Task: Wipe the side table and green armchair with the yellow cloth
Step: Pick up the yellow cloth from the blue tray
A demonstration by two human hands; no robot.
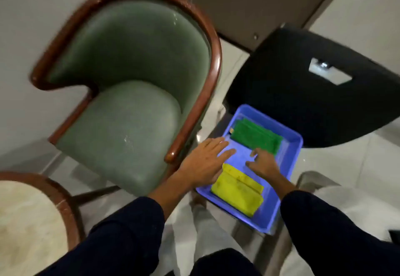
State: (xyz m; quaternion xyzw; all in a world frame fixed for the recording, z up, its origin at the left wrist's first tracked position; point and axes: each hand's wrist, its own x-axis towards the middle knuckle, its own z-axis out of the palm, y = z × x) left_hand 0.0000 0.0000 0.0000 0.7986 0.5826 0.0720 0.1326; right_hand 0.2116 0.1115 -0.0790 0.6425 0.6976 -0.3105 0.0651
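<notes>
A folded yellow cloth (238,191) lies in the near end of a blue plastic tray (290,158). A folded green cloth (255,135) lies in the tray's far end. My left hand (205,163) hovers flat and open over the tray's left rim, just above the yellow cloth. My right hand (264,163) is over the tray's middle, fingers spread, holding nothing. The green armchair (125,107) with a brown wooden frame stands to the left. The round side table (26,217), pale top with a wooden rim, shows at the lower left.
A black chair (303,85) stands at the right, with the tray resting on its front edge. A door (255,0) is behind. The floor is pale tile. My dark sleeves fill the bottom of the view.
</notes>
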